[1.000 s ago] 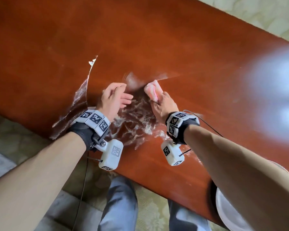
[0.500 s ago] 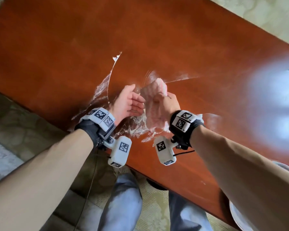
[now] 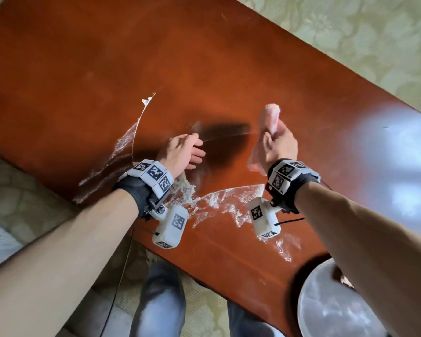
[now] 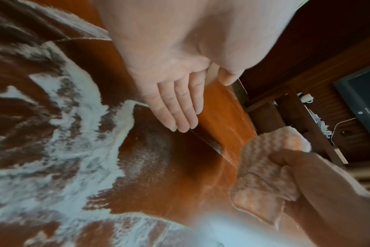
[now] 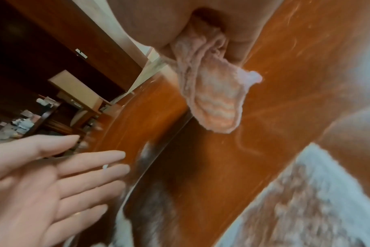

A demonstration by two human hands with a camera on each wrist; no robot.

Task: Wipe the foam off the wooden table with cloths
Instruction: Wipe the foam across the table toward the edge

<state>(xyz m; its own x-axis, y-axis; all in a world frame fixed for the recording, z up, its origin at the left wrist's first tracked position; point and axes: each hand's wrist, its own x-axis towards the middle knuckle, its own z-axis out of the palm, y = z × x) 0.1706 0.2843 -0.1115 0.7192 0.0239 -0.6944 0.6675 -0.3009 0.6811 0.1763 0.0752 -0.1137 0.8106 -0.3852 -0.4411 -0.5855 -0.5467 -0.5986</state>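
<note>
Cloth (image 3: 269, 122) hangs limp and bunched in my right hand (image 3: 278, 144), lifted off the tabletop (image 3: 204, 57); soft, light, probably damp, best gripped wadded. My left hand (image 3: 181, 153) is flat, empty. Foam (image 3: 219, 203) lies near both wrists.

Foam (image 3: 219, 203) on table (image 3: 83, 69), near edge

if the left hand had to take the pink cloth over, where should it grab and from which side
Probably the loose lower flap of the pink cloth, which hangs free below the right hand; the middle is bunched inside that fist. The left hand is flat and empty, so come in from the left, over the wiped patch of the wooden table, and pinch the flap. That also stays clear of the foam.
</note>
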